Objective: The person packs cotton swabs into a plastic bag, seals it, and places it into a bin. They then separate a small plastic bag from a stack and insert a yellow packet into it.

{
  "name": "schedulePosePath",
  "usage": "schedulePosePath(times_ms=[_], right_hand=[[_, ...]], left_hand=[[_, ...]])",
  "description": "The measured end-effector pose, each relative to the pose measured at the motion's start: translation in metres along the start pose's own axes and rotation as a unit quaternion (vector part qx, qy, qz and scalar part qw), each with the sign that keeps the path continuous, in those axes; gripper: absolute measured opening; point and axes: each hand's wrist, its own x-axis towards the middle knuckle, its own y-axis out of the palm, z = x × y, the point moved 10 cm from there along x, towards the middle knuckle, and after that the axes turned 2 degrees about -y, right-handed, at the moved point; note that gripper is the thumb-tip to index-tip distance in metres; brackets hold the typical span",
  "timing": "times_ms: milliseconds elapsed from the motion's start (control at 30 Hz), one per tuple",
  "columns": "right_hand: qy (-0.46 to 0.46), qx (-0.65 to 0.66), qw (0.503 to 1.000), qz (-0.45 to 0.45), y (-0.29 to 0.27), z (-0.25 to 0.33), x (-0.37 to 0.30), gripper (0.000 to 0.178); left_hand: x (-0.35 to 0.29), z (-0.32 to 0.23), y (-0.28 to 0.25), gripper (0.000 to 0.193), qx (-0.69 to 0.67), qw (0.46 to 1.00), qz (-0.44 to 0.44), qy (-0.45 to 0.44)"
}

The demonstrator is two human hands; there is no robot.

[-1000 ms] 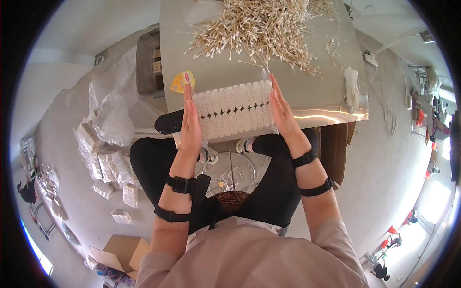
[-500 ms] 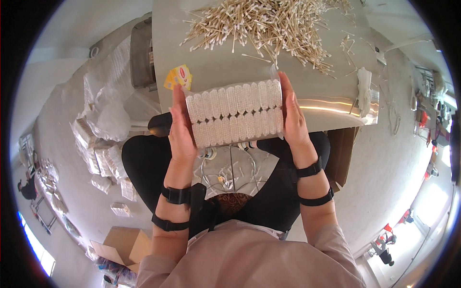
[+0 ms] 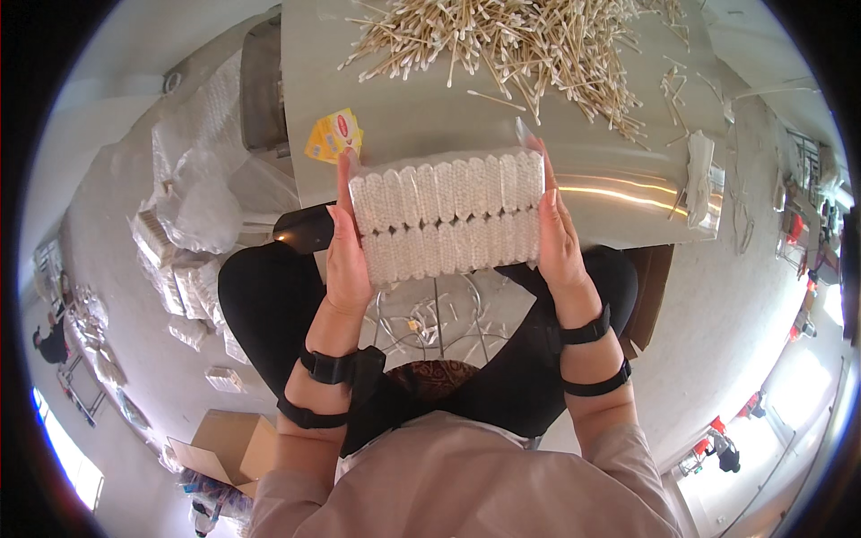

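Between my palms is a clear plastic bundle of cotton swab packs (image 3: 451,215), two rows of packs with the white tips facing me. My left hand (image 3: 346,255) presses flat along its left end, fingers pointing away. On the right end, my right hand (image 3: 558,235) does the same with fingers close together. Loose clear film sticks up at the bundle's far corners. I hold it above my lap, at the near edge of the metal table (image 3: 421,117). A big pile of loose cotton swabs (image 3: 511,45) covers the table's far part.
Yellow printed cards (image 3: 334,136) lie on the table at left, crumpled white plastic (image 3: 700,175) at its right corner. Wrapped swab bundles (image 3: 184,278) and clear bags (image 3: 202,202) are on the floor at left. An open cardboard box (image 3: 224,448) stands lower left, another box (image 3: 652,291) under the table.
The bundle stays clasped between both hands and has shifted slightly to the right in view. The table's contents appear unmoved.
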Motion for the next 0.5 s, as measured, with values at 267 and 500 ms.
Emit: schedulePosePath(times_ms=[267,500], right_hand=[[0.004,-0.005,1.0,0.013,0.014,0.002,-0.001,0.058],[0.017,0.039,0.999,0.003,0.011,0.004,0.001,0.057]], left_hand=[[-0.002,-0.002,-0.019,0.059,0.125,0.992,0.011,0.033],[-0.005,-0.04,-0.008,0.057,0.406,0.897,-0.015,0.175]])
